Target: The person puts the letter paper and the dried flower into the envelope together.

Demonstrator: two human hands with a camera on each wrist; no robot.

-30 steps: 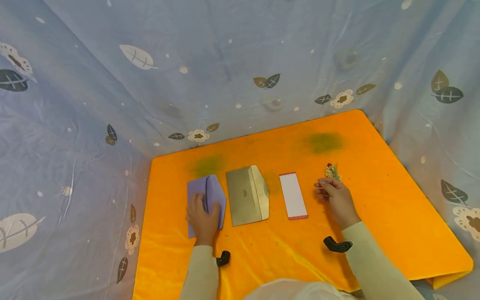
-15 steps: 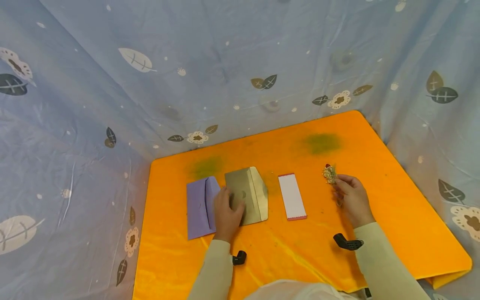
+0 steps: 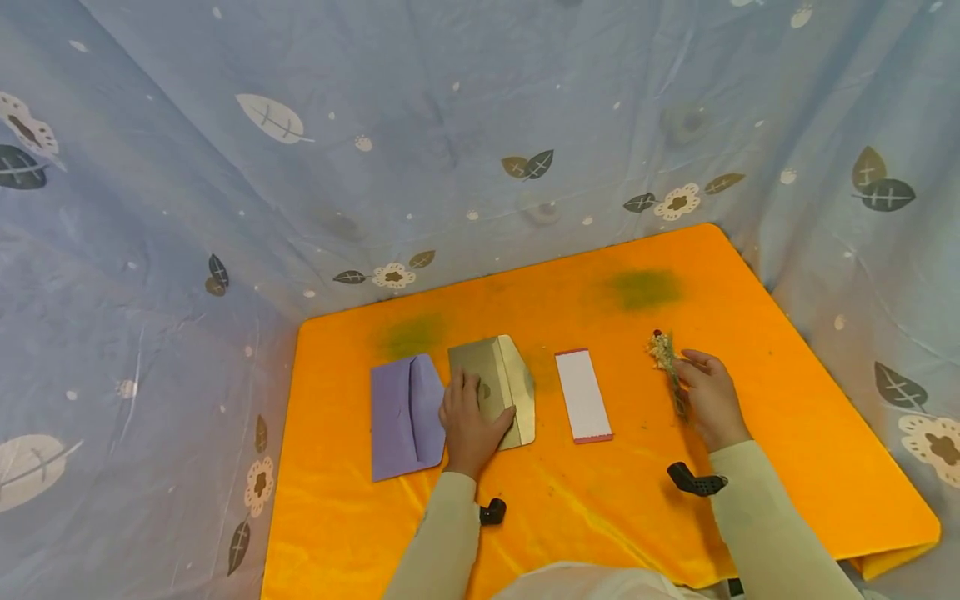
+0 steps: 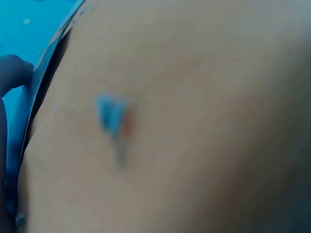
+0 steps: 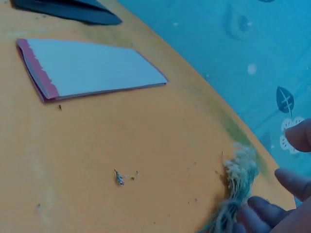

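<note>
My left hand rests on a gold envelope, its fingers lying over the body and the thumb near the raised flap's fold. In the left wrist view a thumb or finger touches the envelope's edge; the rest is mostly blurred tabletop. On the right, a small bunch of dried flowers with a red bloom and tied stems lies on the table. Beside it is my right hand. The right wrist view has its thumb and fingers apart, the lower fingers close against the stems; contact is hard to tell.
A purple envelope with its flap out lies left of the gold one. Between the gold envelope and the flowers lies a folded white card with red ends. Bits of dried plant are scattered on the orange cloth. Patterned curtains surround the table.
My left hand has moved right, from the purple envelope onto the gold one. My right hand went right to the flowers, and its fingers have since come away from the stems.
</note>
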